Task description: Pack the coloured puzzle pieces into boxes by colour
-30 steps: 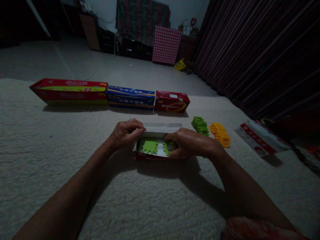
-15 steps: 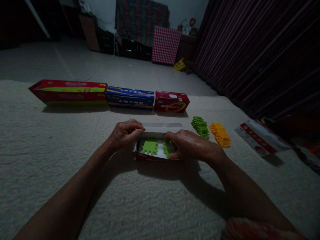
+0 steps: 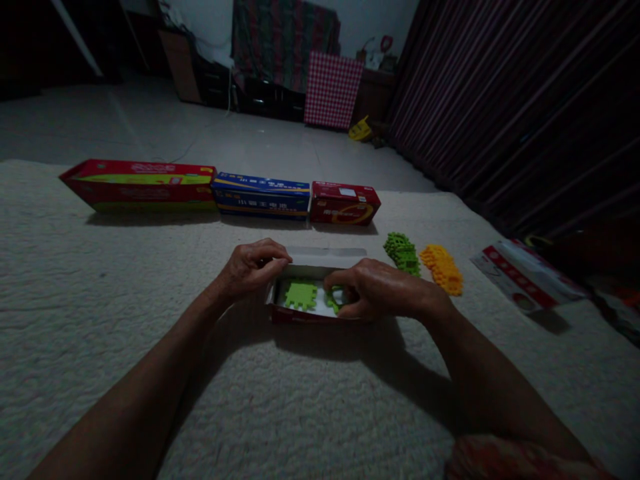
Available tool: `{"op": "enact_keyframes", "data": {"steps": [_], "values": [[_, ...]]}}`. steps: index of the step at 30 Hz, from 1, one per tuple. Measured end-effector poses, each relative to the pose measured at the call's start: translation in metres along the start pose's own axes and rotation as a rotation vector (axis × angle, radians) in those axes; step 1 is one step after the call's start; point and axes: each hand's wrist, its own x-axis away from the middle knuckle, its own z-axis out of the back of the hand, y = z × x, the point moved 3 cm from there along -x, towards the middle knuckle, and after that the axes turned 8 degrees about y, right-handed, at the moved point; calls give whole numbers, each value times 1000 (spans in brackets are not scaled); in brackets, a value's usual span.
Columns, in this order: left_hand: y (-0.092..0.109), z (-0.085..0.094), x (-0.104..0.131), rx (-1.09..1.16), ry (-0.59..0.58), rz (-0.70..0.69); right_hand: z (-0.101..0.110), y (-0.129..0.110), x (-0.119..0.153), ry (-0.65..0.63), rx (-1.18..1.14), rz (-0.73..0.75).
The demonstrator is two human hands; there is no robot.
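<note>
Hands meet over a small open red cardboard box (image 3: 310,312) lying on the cream quilted blanket (image 3: 100,320), roughly mid-blanket and nearer the front edge than the far one. Our left hand (image 3: 253,265) curls over the box's left end, fingers bent round the wall w/ thumb tucked, so it seems to steady the box and stop it sliding on the soft fabric. Our right hand (image 3: 375,290) sits over the right end, fingers partly closed & reaching inside; index and thumb pinch a green toothed foam piece (image 3: 334,298), apparently pressing it flat onto the white floor of the box. Another green toothed foam piece (image 3: 301,293) already lies flat in the left half, just beside it. The pale lid flap (image 3: 330,254) is folded back toward the far edge, which keeps the opening clear for both hands.

Near the right side of the blanket, a stack of green foam pieces (image 3: 401,252) and a stack of orange foam pieces (image 3: 441,268) sit side by side, close to the right hand, prob. for easy reach. Along the far edge three shut cartons stand end to end: a long red-and-yellow carton (image 3: 143,183), a blue carton (image 3: 263,195), a short red carton (image 3: 344,203). A red-and-white plastic packet (image 3: 525,277) lies at the right edge, well apart.
</note>
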Motion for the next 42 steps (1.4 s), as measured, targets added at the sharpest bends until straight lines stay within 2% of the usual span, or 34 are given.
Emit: {"op": "enact_keyframes", "data": {"steps": [5, 11, 17, 24, 29, 36, 39, 42], "values": [[-1, 0, 1, 6, 2, -1, 0, 2, 1, -25, -79, -2], [0, 0, 0, 2, -9, -21, -3, 6, -2, -63, -45, -2], [-1, 1, 0, -3, -9, -23, -4, 3, -3, -51, 0, 43], [0, 1, 0, -4, -6, -16, -8, -1, -7, -28, 76, -20], [2, 0, -1, -17, -11, -6, -8, 0, -7, -23, 66, 6], [2, 0, -1, -16, -10, -7, -9, 4, -3, 66, 21, 67], [0, 0, 0, -22, -16, -4, -2, 7, 3, 118, -23, 95], [0, 1, 0, -32, -19, 1, 14, 21, 17, 282, -69, 70]]}}
